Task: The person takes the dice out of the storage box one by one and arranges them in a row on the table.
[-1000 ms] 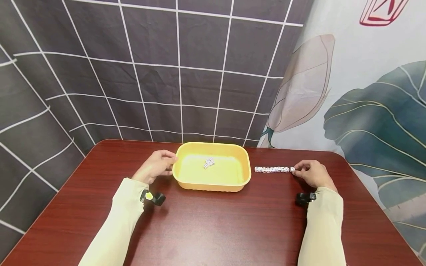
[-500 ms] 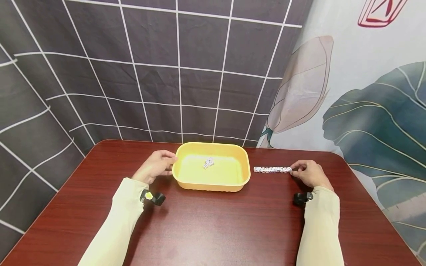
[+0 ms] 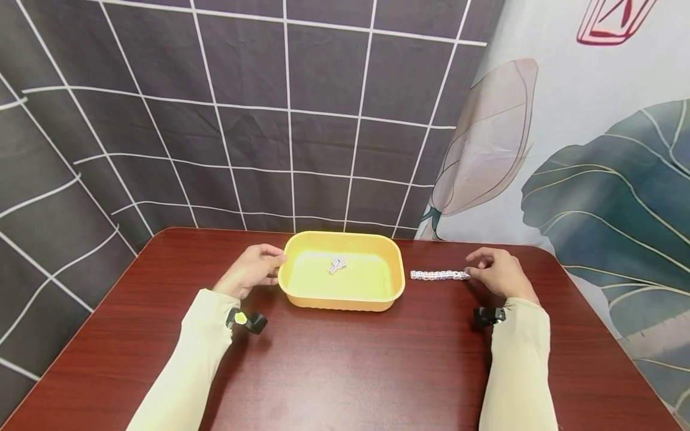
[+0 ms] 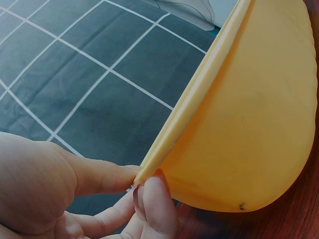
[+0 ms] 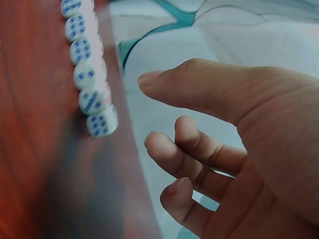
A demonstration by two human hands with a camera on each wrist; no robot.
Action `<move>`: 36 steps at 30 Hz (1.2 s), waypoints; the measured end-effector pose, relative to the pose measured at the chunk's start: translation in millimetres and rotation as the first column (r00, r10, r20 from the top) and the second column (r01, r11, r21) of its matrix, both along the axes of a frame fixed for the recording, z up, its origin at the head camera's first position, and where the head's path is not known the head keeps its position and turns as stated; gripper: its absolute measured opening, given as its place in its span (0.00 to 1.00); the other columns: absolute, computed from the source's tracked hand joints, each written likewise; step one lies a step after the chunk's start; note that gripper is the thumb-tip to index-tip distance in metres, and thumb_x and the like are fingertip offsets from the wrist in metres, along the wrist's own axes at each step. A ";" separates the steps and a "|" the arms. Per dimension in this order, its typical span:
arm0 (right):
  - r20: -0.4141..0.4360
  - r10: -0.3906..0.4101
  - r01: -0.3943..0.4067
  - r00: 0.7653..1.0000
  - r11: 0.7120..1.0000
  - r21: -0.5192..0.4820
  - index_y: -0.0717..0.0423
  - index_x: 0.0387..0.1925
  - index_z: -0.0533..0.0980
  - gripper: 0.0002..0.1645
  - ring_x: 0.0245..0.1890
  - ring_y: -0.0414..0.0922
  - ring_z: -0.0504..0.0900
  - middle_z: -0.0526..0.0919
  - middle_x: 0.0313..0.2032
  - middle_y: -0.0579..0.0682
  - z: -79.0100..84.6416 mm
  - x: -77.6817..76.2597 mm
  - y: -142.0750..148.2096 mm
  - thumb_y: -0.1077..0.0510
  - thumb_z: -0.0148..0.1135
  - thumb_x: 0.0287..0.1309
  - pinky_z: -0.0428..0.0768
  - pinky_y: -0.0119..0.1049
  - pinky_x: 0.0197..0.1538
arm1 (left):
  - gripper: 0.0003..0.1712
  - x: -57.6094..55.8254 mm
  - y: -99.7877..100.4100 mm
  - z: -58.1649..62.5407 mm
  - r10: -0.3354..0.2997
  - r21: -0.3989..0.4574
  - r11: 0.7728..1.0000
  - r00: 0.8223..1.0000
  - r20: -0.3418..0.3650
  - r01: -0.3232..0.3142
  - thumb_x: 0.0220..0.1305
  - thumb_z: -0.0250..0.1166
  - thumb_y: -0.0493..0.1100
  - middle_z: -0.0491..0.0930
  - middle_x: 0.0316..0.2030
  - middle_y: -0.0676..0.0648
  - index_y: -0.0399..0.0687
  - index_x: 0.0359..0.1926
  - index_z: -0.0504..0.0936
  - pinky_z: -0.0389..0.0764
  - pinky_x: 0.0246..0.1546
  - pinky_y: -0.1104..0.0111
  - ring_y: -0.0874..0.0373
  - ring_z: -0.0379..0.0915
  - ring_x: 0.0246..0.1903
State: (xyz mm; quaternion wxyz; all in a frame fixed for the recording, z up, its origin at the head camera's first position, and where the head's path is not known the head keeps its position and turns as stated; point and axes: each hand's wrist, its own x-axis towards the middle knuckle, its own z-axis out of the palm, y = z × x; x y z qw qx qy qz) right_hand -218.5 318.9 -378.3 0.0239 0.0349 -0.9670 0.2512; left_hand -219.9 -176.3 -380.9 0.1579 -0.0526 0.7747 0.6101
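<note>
Just left of my nearer right grip point(image 3: 499, 273), relaxed and holding nothing, I see the dice row point(image 3: 438, 275), stretching lengthwise toward the yellow tub point(image 3: 341, 303) my left grip point(image 3: 250, 270) pinches.

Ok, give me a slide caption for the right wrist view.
Right hand, holding nothing, beside a row of dice on the table.

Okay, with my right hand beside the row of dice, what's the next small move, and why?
I'd probably move your right hand to the yellow tray and pick up one of the dice in the small cluster inside. That hand holds nothing by the end of the dice row, while your left hand pinches the tray, which should steady it.
</note>
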 end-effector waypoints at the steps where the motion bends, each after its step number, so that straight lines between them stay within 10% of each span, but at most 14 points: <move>1: -0.017 0.007 -0.007 1.000 1.000 -0.001 0.58 0.48 0.83 0.16 0.31 0.43 0.73 0.77 0.28 0.48 1.8 -0.3 -2.1 0.57 0.70 0.59 0.70 0.37 0.37 | 0.21 0.0 -0.2 -0.4 -0.003 -0.001 1.000 1.000 -0.003 0.003 0.74 0.59 0.38 0.82 0.38 0.45 0.29 0.61 0.70 0.84 0.32 0.74 0.61 0.79 0.32; 36: -0.134 0.164 -0.182 0.977 0.973 -0.141 0.55 0.47 0.82 0.14 0.31 0.44 0.74 0.75 0.31 0.49 27.3 -12.8 -94.6 0.55 0.71 0.60 0.73 0.31 0.35 | 0.21 1.6 -0.9 0.6 -0.025 -0.023 0.999 0.999 -0.022 0.024 0.75 0.58 0.38 0.82 0.38 0.45 0.29 0.62 0.70 0.85 0.32 0.74 0.61 0.79 0.33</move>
